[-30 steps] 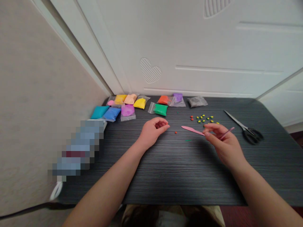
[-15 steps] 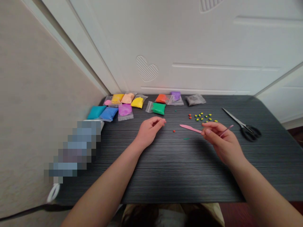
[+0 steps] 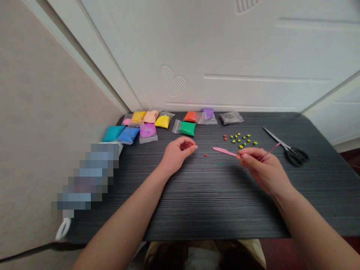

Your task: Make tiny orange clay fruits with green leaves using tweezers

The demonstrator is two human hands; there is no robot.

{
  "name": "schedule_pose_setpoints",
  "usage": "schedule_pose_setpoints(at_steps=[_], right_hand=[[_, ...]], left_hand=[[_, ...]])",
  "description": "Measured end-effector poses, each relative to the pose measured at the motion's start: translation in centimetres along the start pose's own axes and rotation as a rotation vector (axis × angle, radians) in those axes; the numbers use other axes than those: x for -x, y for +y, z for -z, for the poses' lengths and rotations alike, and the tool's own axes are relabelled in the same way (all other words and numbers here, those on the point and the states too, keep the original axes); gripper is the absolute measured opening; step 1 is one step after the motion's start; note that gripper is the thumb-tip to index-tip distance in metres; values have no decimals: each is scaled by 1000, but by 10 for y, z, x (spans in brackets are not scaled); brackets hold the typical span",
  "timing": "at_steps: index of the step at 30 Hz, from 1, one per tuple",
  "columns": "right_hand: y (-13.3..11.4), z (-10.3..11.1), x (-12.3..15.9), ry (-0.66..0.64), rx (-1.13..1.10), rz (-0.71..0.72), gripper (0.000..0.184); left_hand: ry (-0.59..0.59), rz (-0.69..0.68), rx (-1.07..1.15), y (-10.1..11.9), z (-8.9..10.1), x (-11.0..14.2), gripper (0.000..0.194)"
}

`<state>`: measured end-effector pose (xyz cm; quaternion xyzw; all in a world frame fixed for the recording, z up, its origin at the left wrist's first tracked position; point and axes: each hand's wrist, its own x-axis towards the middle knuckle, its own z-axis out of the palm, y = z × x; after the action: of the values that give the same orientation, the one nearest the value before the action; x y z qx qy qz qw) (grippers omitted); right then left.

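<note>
My left hand [image 3: 180,153] rests on the table, thumb and fingers closed around a small orange-red bit of clay [image 3: 194,144] that barely shows at the fingertips. In a pinch, my right hand [image 3: 261,165] holds a thin pink stick-like tool [image 3: 271,150]; its tip is hidden by the fingers. Beside those fingers lies a pink plastic clay knife [image 3: 223,150], its handle end out of sight behind the hand. A red clay ball [image 3: 206,155] and a thin green clay strip [image 3: 220,164] lie between the hands. Beyond my right hand are several yellow-and-green clay pieces [image 3: 241,146] and two red ones [image 3: 224,137].
Bags of coloured clay line the back, among them a green one [image 3: 188,128], a blue one [image 3: 129,135] and a grey one [image 3: 231,118]. Black-handled scissors [image 3: 295,154] lie at right. A blurred-out object [image 3: 90,176] stands at the left edge, by the wall.
The stick in my right hand has tilted, its rear end rising. My left fingers pressed together, then loosened slightly, showing the orange-red bit again. The whole view has shifted a little.
</note>
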<state>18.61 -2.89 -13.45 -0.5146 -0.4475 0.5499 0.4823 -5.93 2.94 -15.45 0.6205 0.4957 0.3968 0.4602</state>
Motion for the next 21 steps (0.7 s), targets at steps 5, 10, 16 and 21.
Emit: schedule_pose_setpoints(at_steps=[5, 10, 16, 21], right_hand=[[-6, -3, 1, -94, -87, -26, 5], [-9, -5, 1, -103, -122, -18, 20], [-7, -2, 1, -126, -107, -3, 14], [-9, -2, 2, -135, -96, -79, 8]], left_hand=[[-3, 2, -6, 1, 0, 0, 25], [22, -2, -67, 2, 2, 2, 28], [21, -7, -100, 4, 2, 2, 30], [28, -6, -100, 5, 2, 2, 29]])
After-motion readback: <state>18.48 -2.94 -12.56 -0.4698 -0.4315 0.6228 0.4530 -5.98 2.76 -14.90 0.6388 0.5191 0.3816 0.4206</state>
